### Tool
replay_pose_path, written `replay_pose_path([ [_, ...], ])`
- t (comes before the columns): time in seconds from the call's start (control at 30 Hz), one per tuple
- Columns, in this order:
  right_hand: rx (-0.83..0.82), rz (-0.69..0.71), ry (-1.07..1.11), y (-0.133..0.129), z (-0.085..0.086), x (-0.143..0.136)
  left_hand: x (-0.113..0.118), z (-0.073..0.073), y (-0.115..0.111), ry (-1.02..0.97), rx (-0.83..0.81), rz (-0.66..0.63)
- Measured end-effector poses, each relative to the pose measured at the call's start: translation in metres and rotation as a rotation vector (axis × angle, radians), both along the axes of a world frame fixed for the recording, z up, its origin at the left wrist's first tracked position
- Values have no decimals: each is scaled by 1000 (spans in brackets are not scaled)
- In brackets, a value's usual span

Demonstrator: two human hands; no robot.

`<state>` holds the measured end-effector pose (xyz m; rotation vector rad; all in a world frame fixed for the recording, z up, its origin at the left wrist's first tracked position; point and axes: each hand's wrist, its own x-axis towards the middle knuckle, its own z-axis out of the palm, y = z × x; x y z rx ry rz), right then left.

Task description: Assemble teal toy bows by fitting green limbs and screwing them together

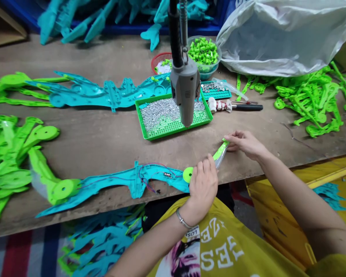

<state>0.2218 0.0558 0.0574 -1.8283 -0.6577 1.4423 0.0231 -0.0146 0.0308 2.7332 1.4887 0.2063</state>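
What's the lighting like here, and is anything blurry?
In the head view, the bag is bright, the area under the bench dimmer; in that same view, left hand and right hand look fairly clear, the far-left green parts softer.

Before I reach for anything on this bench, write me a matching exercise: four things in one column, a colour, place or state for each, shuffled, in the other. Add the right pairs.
Things
1. left hand
2. right hand
3. shallow tray
4. hanging tool

Matches
A. green, holding small metal pieces
B. bracelet at its wrist
C. grey, tip pointing down
D. at the narrow end of the lime-green piece

Pairs: 1-B, 2-D, 3-A, 4-C
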Motion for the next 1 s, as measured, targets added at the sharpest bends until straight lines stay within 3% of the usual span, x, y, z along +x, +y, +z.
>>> replay_pose_path([
  [0.13,-38,-81,224,-6,-6,-7,-1,-1,-2,-14,-17,-21],
  [0.43,155,-239,276,-25,-19,-29,1,3,-4,12,-48,6],
  [0.63,33,-237,402,-44,-20,-57,-10,16,3,-70,-155,-34],
  [0.73,39,-241,389,-45,-20,-58,-38,33,30,-299,-324,-87],
  [0.83,55,-212,365,-44,-18,-57,-72,44,66,-485,-522,29],
  [1.0,101,-189,312,-46,-12,-58,-91,39,110,-409,-1169,-155],
])
